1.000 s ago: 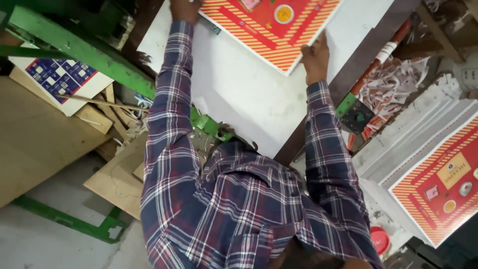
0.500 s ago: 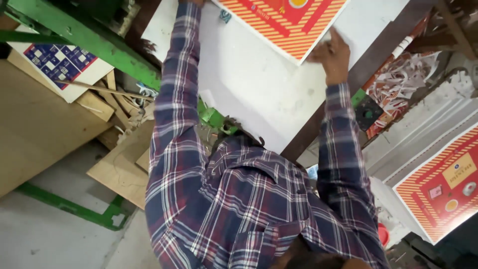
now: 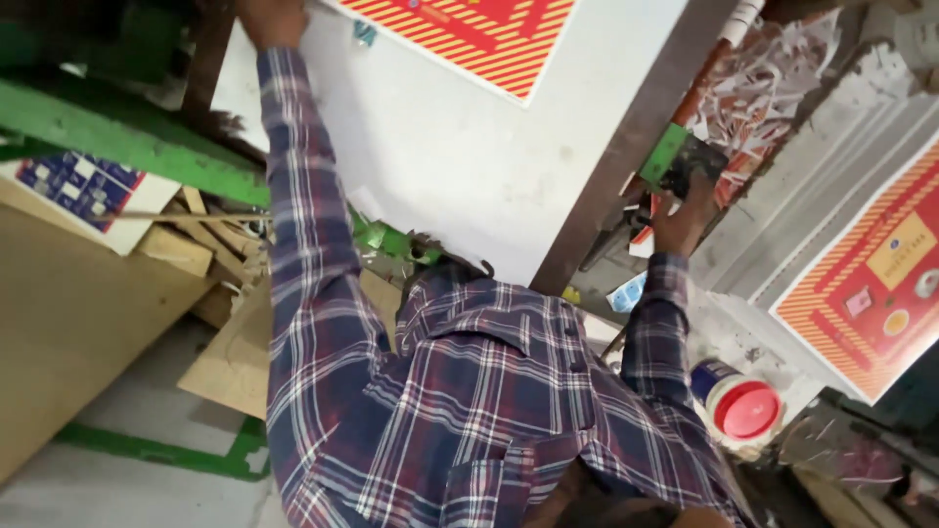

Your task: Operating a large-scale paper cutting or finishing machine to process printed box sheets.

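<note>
- R hand (image 3: 683,217) low by the table edge, fingers curled round a dark tool w/ green part (image 3: 673,156); grip detail unclear.
- L hand (image 3: 274,20) up top on white sheet (image 3: 460,147), fingers cut off by frame – can't tell.
- Red-orange striped printed card (image 3: 489,34) lies flat on sheet, far edge.

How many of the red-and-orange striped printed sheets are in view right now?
2. One striped sheet lies at the top on the white table, cut off by the frame edge. The other tops the stack at right. More may lie hidden beneath it.
</note>
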